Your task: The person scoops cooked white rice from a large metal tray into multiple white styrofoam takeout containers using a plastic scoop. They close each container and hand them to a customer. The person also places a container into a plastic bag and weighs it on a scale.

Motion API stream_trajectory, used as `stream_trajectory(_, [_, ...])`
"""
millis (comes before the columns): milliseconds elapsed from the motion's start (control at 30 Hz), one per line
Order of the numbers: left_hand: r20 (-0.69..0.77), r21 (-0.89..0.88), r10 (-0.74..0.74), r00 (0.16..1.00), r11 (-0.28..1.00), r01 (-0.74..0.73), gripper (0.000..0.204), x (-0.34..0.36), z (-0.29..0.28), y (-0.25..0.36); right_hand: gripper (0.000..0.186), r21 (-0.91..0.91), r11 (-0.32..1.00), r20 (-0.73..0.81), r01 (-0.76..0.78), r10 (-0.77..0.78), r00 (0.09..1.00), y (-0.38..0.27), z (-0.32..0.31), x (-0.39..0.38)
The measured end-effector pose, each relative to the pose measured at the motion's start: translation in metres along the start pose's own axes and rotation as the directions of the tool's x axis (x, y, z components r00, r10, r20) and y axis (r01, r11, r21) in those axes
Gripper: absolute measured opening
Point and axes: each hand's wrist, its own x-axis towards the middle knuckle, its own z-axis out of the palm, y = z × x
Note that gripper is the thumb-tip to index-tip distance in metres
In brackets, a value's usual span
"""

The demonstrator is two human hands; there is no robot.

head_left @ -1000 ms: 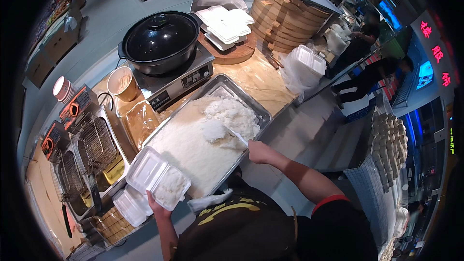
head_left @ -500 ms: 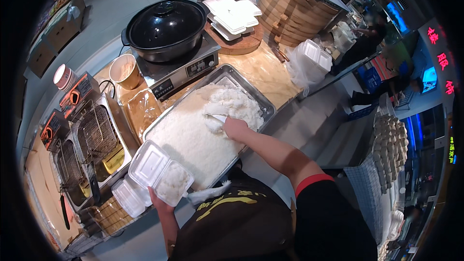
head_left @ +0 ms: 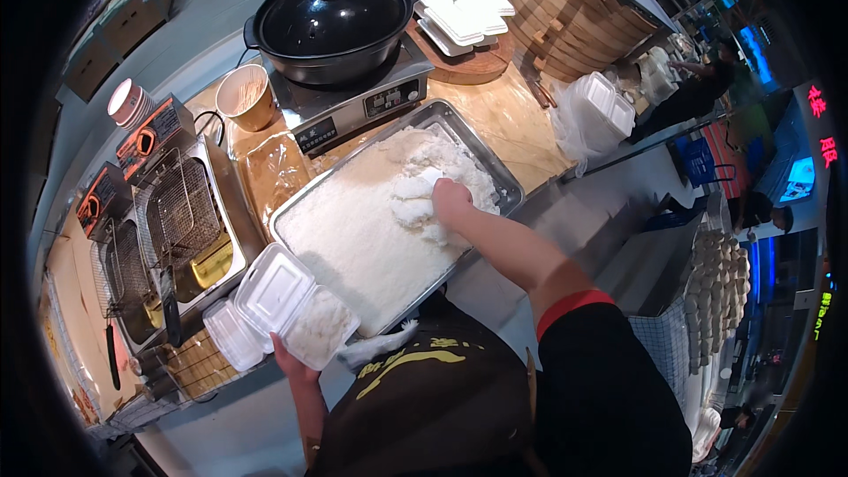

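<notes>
My right hand (head_left: 452, 203) is closed round a white rice paddle (head_left: 431, 177), mostly hidden by the fingers and the rice. Its blade is among clumps of white rice (head_left: 362, 230) towards the far right of a shallow metal tray (head_left: 505, 184). Below the tray's near left corner, my left hand (head_left: 295, 362) grips an open white clamshell box (head_left: 276, 290) from beneath. Rice (head_left: 320, 329) lies in the box's lower half, and the lid leans back to the left. More white foam boxes (head_left: 231, 336) sit just left of this hand. A crumpled white cloth (head_left: 378, 349) lies at the tray's near edge.
Left of the tray stands a fryer with wire baskets (head_left: 181, 212) and oil. Behind are a black lidded pot (head_left: 331, 26) on a cooker (head_left: 393, 99), a paper cup of sticks (head_left: 245, 99), stacked foam lids (head_left: 459, 9) and bamboo steamers (head_left: 574, 18). Egg trays (head_left: 715, 291) stand right.
My right hand has pushed the paddle slightly within the rice, where the clumps have shifted. The whole view has swung a little. My left hand still holds the box.
</notes>
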Motion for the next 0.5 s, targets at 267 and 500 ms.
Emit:
stream_trajectory(267, [-0.023,0.000,0.093,0.995,0.996,-0.093,0.082,-0.012,0.007,-0.027,0.029,0.150,0.984,0.244,0.100,-0.134,0.961,0.097,-0.093,-0.056])
stream_trajectory(500, [-0.063,-0.038,0.237,0.969,0.970,-0.240,0.086,-0.001,0.050,-0.068,0.021,0.177,0.944,-0.060,0.280,-0.273,0.960,0.108,-0.047,0.019])
